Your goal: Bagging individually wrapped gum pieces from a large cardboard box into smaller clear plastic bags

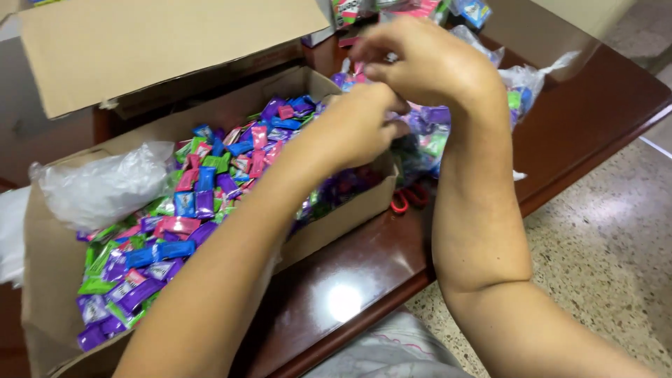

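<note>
Both my hands meet above the cardboard box (329, 224) of wrapped candies (203, 203) on the counter (588, 119). Left hand (353, 126) and right hand (427, 63) grips curled; can't tell what's pinched.

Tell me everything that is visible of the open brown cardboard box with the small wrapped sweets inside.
The open brown cardboard box is shallow and wide, and it rests on the dark polished wooden table. Its flaps stand open, one large flap raised at the back. Small wrapped sweets in purple, blue, pink and green fill it loosely. A crumpled clear plastic bag lies at its left end. The left hand is above its right end.
</note>
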